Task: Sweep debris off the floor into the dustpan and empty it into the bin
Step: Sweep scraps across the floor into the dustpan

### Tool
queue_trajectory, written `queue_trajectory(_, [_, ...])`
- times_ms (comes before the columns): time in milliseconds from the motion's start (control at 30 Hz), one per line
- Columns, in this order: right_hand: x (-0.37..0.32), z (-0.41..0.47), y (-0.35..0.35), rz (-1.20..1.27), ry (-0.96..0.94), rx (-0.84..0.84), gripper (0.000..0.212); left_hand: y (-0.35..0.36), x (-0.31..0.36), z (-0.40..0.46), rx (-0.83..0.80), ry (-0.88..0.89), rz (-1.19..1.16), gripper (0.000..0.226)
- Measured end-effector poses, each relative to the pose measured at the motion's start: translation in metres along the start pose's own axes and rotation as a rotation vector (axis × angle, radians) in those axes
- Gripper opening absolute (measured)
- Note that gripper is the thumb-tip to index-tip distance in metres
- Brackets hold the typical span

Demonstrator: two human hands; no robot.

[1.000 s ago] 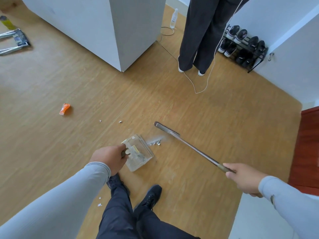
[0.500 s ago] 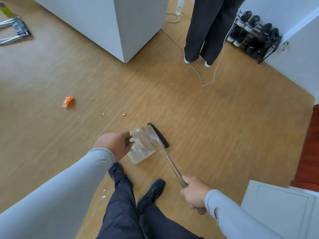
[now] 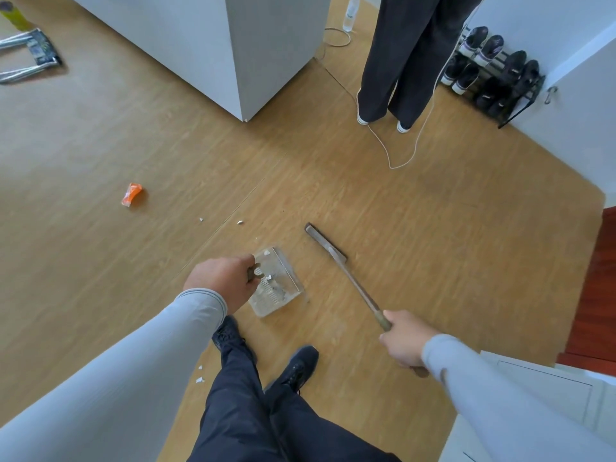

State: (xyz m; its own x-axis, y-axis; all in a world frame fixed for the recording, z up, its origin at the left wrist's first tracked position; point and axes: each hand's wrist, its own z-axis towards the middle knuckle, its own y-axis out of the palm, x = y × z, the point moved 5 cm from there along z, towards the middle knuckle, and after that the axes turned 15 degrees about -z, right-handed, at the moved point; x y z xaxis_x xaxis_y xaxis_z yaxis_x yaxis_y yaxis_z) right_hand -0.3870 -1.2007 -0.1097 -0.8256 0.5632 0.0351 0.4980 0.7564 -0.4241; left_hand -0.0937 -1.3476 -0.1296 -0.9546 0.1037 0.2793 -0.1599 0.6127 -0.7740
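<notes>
Gripping the clear dustpan (image 3: 276, 285) handle in my left hand (image 3: 221, 281) and the broom (image 3: 346, 278) in my right hand (image 3: 405, 341), dustpan flat on the floor (image 3: 433, 228), broom head just beside it; risk: 2 white scraps (image 3: 220, 221) beyond scatter if swept hard.

cabinet (image 3: 233, 45): white, far middle, on the floor
bystander (image 3: 400, 61): dark trousers, beside the cabinet; white cord (image 3: 405, 163) looped at the feet
shoe rack (image 3: 493, 75): far right, against the wall
bottle (image 3: 350, 11): behind the cabinet
</notes>
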Motion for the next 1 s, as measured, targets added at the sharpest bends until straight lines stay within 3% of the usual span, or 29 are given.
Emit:
queue_trajectory(133, [-0.038,0.002,0.042,-0.107,-0.045,-0.107,0.054,0.001,-0.003,0.001,0.003,-0.003,-0.008,0.026])
queue_trajectory(267, [-0.032,-0.019,0.051,0.143,-0.075,-0.257,0.072,0.002,-0.002,0.0,0.01,-0.001,-0.013,0.025])
queue_trajectory(467, [0.034,-0.054,0.001,0.286,-0.031,-0.149,0.065,0.006,-0.005,-0.003,0.013,-0.001,-0.023,0.026])
queue_trajectory(600, [0.031,-0.052,-0.009,0.192,-0.023,-0.017,0.065,0.005,-0.004,-0.001,0.01,-0.001,-0.028,0.025])
queue_trajectory(700, [0.004,-0.029,0.003,-0.081,0.026,0.046,0.065,0.006,-0.005,-0.002,0.005,-0.008,-0.042,0.024])
queue_trajectory(867, [-0.047,-0.017,0.059,-0.324,0.005,-0.069,0.057,0.008,-0.009,-0.006,0.005,0.008,-0.038,0.024])
queue_trajectory(1000, [-0.039,-0.03,0.063,-0.239,-0.052,-0.208,0.068,0.011,-0.007,-0.006,0.0,0.028,-0.051,0.02])
